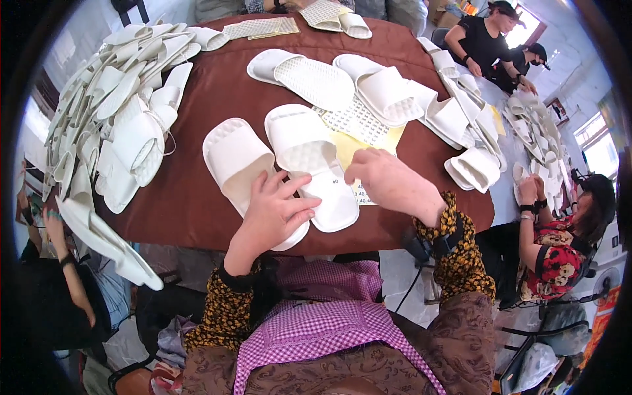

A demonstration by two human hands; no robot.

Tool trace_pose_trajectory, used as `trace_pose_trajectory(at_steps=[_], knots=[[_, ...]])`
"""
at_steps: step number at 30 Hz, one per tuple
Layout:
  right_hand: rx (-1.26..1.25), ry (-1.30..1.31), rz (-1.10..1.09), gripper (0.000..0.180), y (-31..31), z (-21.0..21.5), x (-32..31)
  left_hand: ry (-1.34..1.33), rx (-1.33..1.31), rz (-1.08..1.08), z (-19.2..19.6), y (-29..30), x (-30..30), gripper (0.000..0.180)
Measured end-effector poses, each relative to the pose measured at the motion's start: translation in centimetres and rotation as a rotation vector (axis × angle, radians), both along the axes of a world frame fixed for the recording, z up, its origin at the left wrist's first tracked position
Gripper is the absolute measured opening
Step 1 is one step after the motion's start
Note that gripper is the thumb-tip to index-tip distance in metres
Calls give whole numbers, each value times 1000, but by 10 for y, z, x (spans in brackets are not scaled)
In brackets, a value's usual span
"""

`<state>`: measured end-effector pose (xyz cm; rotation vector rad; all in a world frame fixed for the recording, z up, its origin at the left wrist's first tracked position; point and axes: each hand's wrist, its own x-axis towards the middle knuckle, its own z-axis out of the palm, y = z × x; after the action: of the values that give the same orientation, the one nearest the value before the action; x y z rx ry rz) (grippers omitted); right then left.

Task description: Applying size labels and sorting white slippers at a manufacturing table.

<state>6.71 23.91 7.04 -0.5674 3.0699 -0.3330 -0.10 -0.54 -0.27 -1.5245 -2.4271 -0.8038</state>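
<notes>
At far left, a co-worker's forearm [74, 280] hangs below the table's edge; above it, a big heap of white slippers [135, 85] covers that side of the brown cloth [197, 85], one slipper jutting past the near edge. Right of the heap, near the cloth's front edge, lies a pair side by side: first the left slipper [236, 153], partly under the left hand [280, 207], whose fingers are spread wide and reach across to the right slipper [299, 135]. That one bears small dark print on its sole. Beyond the pair lie two more slippers [375, 85], partly over a yellow-edged sticker sheet [359, 125]. The right hand [388, 178] is bent over the sheet, just beside the right slipper, its fingers curled; whether they pinch anything I cannot tell. Farther right runs a row of slippers [454, 112], then co-workers [559, 243] at another slipper-strewn table
</notes>
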Motion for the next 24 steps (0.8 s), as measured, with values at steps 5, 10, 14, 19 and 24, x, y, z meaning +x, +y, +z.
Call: trace_pose_trajectory(at_steps=[5, 10, 14, 19, 24], knots=[[-211, 212, -73, 34, -1, -5, -48, 29, 33, 3, 1, 1, -3, 21], [-152, 308, 18, 58, -7, -26, -90, 40, 60, -29, 3, 9, -4, 19], [-86, 172, 32, 70, -25, -40, -107, 40, 51, -39, -9, 4, -4, 21], [-46, 23, 11, 69, -27, -17, -107, 59, 55, -29, 0, 5, 2, 24], [-85, -79, 23, 76, -19, 4, -94, 1, 68, -79, 1, 1, -3, 21]])
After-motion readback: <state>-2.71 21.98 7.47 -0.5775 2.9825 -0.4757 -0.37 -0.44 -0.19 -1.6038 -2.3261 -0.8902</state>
